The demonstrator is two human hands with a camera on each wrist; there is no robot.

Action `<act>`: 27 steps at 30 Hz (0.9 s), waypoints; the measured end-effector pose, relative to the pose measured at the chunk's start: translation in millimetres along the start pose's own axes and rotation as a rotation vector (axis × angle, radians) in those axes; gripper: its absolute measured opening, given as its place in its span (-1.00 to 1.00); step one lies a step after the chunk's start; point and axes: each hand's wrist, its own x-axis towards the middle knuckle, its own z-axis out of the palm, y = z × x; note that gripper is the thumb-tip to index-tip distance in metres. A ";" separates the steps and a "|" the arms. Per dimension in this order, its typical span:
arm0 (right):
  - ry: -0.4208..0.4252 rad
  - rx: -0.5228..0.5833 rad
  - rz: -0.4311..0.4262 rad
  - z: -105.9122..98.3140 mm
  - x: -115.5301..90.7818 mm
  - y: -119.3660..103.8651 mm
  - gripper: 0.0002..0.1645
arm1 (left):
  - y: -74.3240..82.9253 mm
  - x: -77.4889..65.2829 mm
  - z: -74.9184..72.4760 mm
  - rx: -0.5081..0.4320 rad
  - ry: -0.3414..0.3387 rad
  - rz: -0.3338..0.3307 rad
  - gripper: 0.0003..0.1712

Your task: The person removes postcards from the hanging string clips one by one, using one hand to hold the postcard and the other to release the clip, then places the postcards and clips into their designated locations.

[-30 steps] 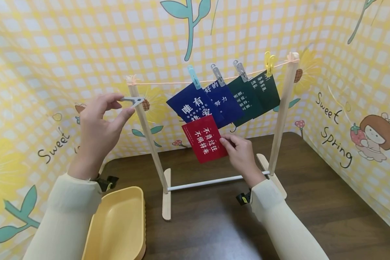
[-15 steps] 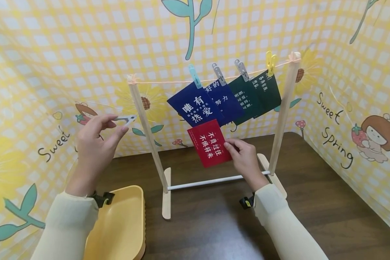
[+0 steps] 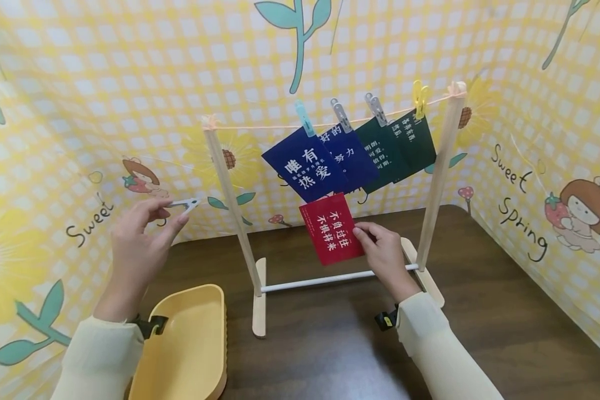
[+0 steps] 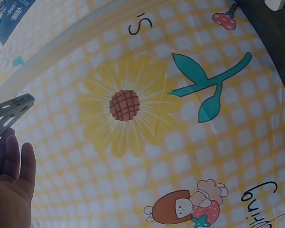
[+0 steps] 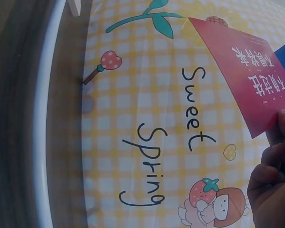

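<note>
My left hand pinches a grey clothespin between thumb and forefinger, left of the wooden rack's left post. The same clothespin shows at the left edge of the left wrist view. With thumb and fingers my right hand holds a red card with white writing by its right edge. The card is below the hanging cards and in front of the rack's middle. Two blue cards and two dark green cards hang from the string by a light blue, two grey and a yellow clothespin.
A yellow bin stands on the dark wooden table, under the left forearm. A white crossbar joins the rack's feet, near the right wrist. Yellow checked cloth surrounds the table at the back and sides.
My left hand has moved down and slightly left with the clothespin, away from the left post. My right hand has lowered the red card and shifted it right, baring more of the blue card.
</note>
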 end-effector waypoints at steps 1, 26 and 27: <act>0.002 -0.006 0.000 -0.5 -0.4 1.0 -0.72 | -1.0 -1.7 0.1 0.005 -0.001 -0.010 -0.54; -0.010 -0.054 0.108 -18.1 -28.0 24.0 -0.71 | -17.7 -42.2 -13.8 0.061 -0.035 -0.078 -0.54; -0.007 -0.051 0.111 -18.3 -28.8 24.6 -0.71 | -18.5 -44.0 -15.1 0.061 -0.031 -0.078 -0.54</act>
